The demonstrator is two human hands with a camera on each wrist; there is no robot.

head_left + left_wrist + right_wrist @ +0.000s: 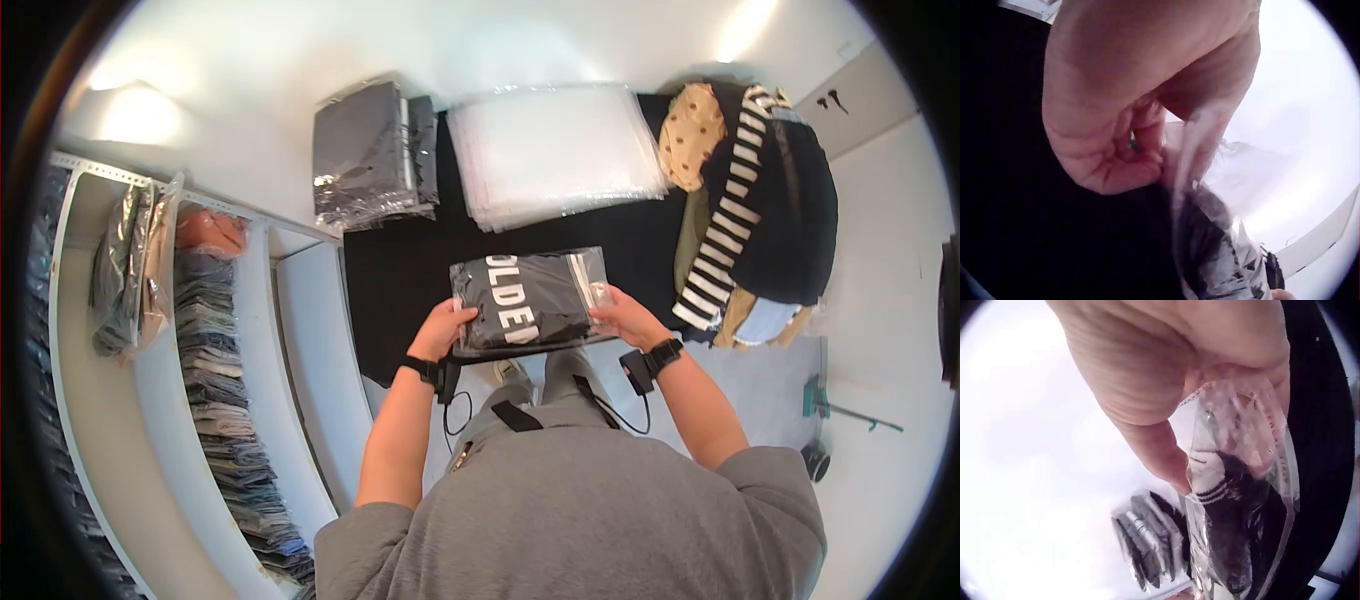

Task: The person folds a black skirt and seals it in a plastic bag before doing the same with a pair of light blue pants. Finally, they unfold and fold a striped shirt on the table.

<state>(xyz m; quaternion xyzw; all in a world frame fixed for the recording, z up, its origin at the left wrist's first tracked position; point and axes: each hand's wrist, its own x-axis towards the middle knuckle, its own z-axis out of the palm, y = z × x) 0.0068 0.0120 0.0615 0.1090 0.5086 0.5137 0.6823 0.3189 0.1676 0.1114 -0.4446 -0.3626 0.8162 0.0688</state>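
Black table (400, 290), bagged dark garment (548, 300) between left fingers (464, 316) and right fingers (606, 313), both pinching its side edges.

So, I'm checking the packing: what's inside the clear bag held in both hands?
Inside the clear bag is folded dark cloth with large white letters on top. Its inner layers are hidden by the fold, so anything between them can't be seen.

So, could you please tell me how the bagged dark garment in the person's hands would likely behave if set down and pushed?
The bagged dark garment would probably slide easily, since its clear bag looks glossy. Being folded flat, it seems unlikely to roll. It may also flex, as the bag is creased and the garment looks soft.
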